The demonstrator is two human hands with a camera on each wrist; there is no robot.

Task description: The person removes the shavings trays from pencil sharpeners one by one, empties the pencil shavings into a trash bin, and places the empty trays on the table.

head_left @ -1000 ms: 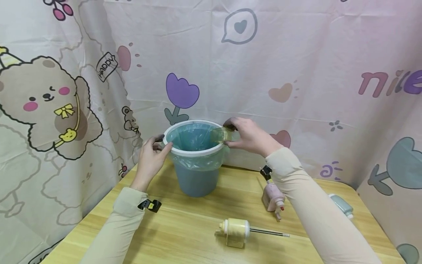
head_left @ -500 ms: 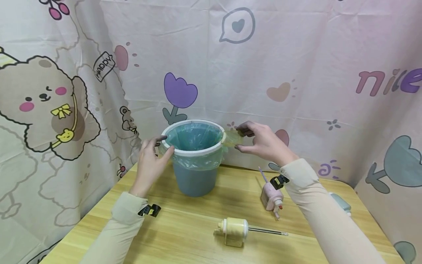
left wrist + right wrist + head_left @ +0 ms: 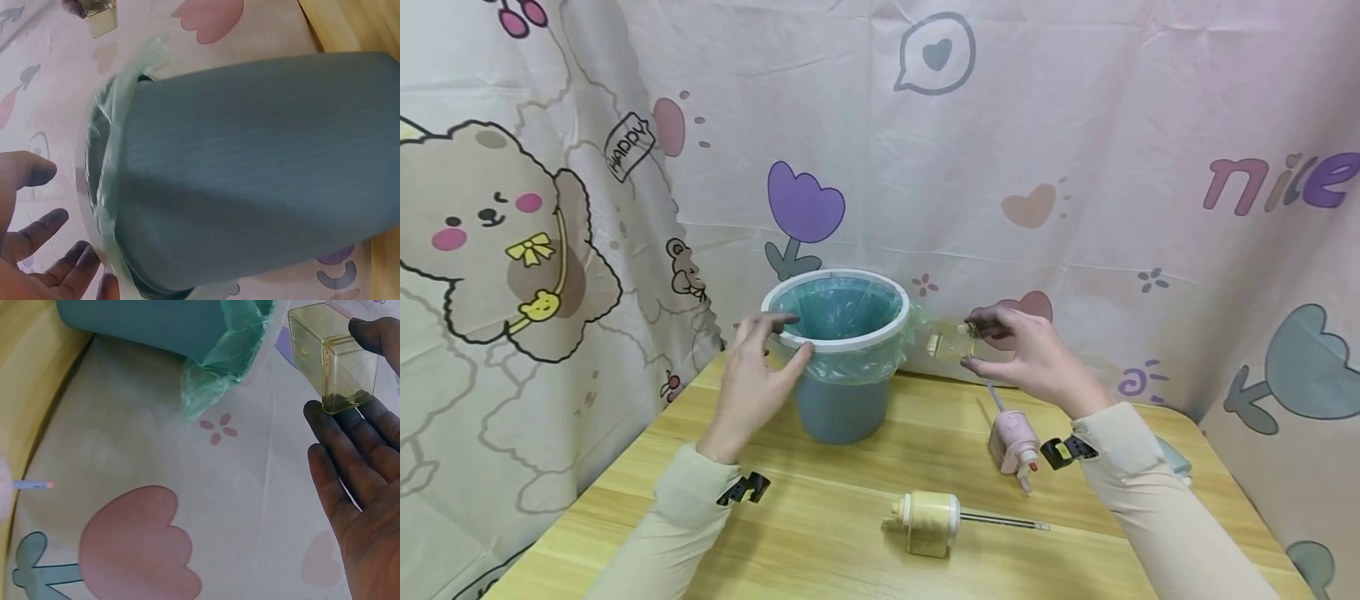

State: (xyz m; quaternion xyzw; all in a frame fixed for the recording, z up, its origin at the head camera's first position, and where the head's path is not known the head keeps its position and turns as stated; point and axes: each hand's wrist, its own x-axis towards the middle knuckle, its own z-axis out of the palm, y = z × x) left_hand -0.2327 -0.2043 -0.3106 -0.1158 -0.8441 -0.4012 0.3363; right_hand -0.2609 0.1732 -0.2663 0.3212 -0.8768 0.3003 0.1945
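Observation:
My right hand [image 3: 1030,354] pinches a see-through yellow shavings drawer [image 3: 951,342] between thumb and fingers, to the right of the bin and apart from it. In the right wrist view the drawer [image 3: 309,344] has a little dark residue along one edge. A blue-grey trash bin [image 3: 842,408] with a white rim [image 3: 835,344] stands upright, lined with a thin green plastic bag [image 3: 109,169]. My left hand [image 3: 756,371] is at the rim's left side, thumb and fingers spread. In the left wrist view its thumb stays clear of the rim while some fingertips reach it.
A yellow crank pencil sharpener [image 3: 930,521] with a pencil [image 3: 1003,521] in it lies near the front of the wooden table [image 3: 805,542]. Behind it to the right is a pink sharpener [image 3: 1015,437] with a purple pencil. A blue-grey object [image 3: 1175,458] is partly behind my right sleeve.
My right hand has carried the shavings drawer out from over the bin's opening, to the right and lower. The left hand's fingers have loosened at the rim. The view has shifted slightly.

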